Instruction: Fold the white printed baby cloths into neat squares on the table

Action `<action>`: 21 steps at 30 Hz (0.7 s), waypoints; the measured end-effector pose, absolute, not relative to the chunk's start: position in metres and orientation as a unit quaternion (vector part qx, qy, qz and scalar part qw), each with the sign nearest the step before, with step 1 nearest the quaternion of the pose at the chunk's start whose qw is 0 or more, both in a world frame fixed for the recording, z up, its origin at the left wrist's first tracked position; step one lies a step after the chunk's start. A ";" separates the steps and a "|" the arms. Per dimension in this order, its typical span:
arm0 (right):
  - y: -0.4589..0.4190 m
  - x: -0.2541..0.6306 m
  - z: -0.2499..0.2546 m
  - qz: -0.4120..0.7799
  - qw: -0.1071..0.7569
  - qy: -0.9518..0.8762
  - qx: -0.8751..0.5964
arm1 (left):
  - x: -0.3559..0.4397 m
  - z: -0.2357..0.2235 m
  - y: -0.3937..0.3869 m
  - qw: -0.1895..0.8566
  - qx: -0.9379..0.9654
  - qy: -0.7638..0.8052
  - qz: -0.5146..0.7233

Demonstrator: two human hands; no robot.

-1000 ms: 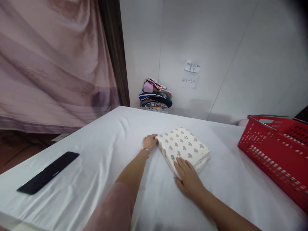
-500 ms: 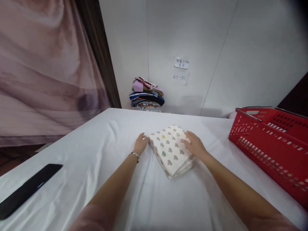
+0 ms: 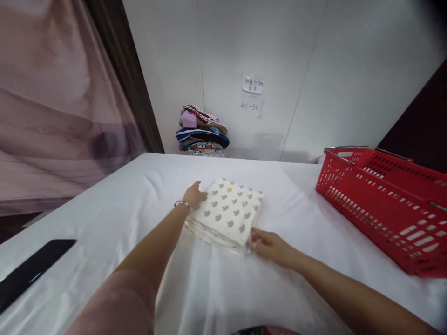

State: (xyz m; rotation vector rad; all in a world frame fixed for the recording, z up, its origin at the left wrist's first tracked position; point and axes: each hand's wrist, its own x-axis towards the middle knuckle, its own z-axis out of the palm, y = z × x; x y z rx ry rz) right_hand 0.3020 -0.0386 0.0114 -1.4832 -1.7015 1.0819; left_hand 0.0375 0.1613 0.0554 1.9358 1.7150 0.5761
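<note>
A folded white cloth with grey mushroom-like prints and a yellow one lies on the white-covered table. Its layered edge faces me. At its left edge rests my left hand, a bracelet on the wrist, with the thumb on the cloth and the fingers held apart from it. My right hand is closed at the near right corner, thumb and fingers pinching the cloth's edge. Some of the right fingertips are hidden.
On the right stands a red perforated basket with metal handles. A dark flat object lies at the left. Behind the table, folded fabrics are stacked by the wall. A pink curtain hangs at the left.
The cloth has turned and shifted left, its layered edge now facing me. My right hand went from its upper right side to the near right corner. The view has shifted a little right.
</note>
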 end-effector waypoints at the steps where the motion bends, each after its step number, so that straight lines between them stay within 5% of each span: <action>1: -0.048 0.303 0.011 0.404 0.327 -0.641 -0.565 | 0.029 0.061 0.165 0.240 0.712 0.628 0.202; 7: 0.006 0.350 0.031 0.230 0.417 -0.582 -0.660 | 0.019 0.058 0.099 0.104 0.767 0.595 0.215; 10: 0.057 0.360 0.038 0.266 0.394 -0.533 -0.700 | 0.038 0.040 0.035 -0.022 0.843 0.465 0.269; 14: 0.095 0.353 0.035 0.332 0.350 -0.519 -0.706 | 0.063 0.019 -0.015 -0.034 0.931 0.308 0.191; 21: 0.048 0.347 0.019 0.347 0.292 -0.523 -0.722 | 0.018 0.019 0.033 -0.058 0.929 0.328 0.164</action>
